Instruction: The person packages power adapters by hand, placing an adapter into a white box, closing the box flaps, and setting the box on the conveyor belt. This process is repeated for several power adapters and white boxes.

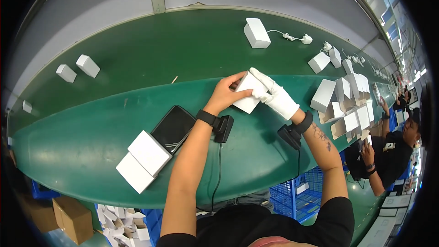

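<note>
A small white box (247,104) is held between my two hands over the middle of the green table. My bare left hand (227,92) grips its left side, with the thumb across the face toward me. On the box's right side lies my right hand (277,95), in a white glove, its fingers closed against the box. Left of my left forearm a black tablet-like device (173,128) lies flat. Two white boxes (150,153) rest beside it, touching its lower left edge. Black straps with small black cabled units sit on both my wrists.
Several white boxes (323,95) and open cartons cluster at the right. A white box (257,33) with a corded plug (307,39) stands at the far side. Small white boxes (88,66) stand far left. A co-worker (384,151) works at right. Blue crates (292,196) are below the table.
</note>
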Tool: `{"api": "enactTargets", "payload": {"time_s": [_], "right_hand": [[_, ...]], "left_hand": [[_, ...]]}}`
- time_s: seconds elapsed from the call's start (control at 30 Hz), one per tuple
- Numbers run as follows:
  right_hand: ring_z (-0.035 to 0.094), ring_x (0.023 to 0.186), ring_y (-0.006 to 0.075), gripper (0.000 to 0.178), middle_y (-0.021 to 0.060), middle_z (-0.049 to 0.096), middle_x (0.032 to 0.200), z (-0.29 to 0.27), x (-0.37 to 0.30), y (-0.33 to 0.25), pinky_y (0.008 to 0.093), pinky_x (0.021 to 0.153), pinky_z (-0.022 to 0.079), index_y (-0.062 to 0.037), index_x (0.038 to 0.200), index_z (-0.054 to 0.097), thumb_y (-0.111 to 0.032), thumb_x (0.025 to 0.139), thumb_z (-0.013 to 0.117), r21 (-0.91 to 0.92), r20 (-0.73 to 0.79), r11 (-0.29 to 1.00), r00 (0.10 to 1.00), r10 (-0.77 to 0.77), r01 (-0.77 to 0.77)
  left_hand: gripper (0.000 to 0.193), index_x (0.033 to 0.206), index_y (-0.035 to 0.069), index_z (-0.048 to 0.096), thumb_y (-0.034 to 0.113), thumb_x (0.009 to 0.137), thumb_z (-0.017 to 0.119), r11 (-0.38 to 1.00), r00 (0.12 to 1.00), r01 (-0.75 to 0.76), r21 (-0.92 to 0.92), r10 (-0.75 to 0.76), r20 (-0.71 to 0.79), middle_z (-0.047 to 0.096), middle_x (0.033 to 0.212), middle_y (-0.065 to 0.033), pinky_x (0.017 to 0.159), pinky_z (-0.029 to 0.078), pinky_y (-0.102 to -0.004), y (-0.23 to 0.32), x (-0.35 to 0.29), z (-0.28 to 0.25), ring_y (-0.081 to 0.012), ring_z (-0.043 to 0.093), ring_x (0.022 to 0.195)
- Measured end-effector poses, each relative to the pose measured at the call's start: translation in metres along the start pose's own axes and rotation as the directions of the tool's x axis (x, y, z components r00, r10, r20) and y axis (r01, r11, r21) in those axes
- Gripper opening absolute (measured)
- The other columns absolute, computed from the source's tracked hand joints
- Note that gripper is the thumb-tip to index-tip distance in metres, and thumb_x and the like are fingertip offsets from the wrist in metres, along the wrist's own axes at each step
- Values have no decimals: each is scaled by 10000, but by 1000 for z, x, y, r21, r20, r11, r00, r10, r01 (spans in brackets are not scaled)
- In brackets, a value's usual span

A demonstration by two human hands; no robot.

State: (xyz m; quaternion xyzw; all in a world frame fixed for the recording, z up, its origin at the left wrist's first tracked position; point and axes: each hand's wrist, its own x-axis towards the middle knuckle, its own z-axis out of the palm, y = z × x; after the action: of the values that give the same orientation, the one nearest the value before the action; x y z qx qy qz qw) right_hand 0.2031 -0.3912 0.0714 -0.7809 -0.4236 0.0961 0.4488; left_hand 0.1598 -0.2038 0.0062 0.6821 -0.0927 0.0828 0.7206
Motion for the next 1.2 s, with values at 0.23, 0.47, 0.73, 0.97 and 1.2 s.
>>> {"api": "enactTargets", "payload": {"time_s": [0.23,0.47,0.73,0.97,1.2], "right_hand": [[562,1007,236,599,133,540,1158,-55,55,7,326,906,446,-142,1387,413,-81,828,618,-412,43,908,997,-61,73],[567,1007,395,546,241,550,1098,2,211,-8,433,841,481,-145,1355,419,-122,832,574,-523,-122,852,990,-69,-5],[573,1041,401,487,228,534,1172,72,236,-12,438,866,485,-131,1279,437,-316,848,569,-613,-58,789,996,-71,21],[496,1174,350,627,206,447,1334,4,201,14,394,1005,387,-124,1374,382,-472,875,533,-544,-300,833,904,-305,101],[556,1088,401,740,297,581,1124,-194,157,172,432,927,429,44,1217,524,-565,797,523,-377,-752,627,620,222,-682]], "left_hand": [[507,1301,31,486,254,871,636,967,971,-57,-247,-4,-240,540,1152,-79,845,452,-276,6,9,23,-155,514,1025],[470,1281,10,464,264,905,586,982,924,-149,117,180,-338,529,1175,-133,914,426,-304,-20,10,31,-227,488,1125],[308,1120,-14,549,93,840,617,904,959,-97,416,196,-204,565,1153,-143,869,448,-333,-33,8,39,-238,556,1034],[193,1013,28,609,79,827,593,951,949,-155,267,218,-227,617,950,-115,788,475,-319,-27,15,48,-256,588,902],[139,976,24,633,66,858,575,954,958,-127,272,189,-214,634,901,-84,799,481,-288,-20,16,51,-185,608,874]]}}
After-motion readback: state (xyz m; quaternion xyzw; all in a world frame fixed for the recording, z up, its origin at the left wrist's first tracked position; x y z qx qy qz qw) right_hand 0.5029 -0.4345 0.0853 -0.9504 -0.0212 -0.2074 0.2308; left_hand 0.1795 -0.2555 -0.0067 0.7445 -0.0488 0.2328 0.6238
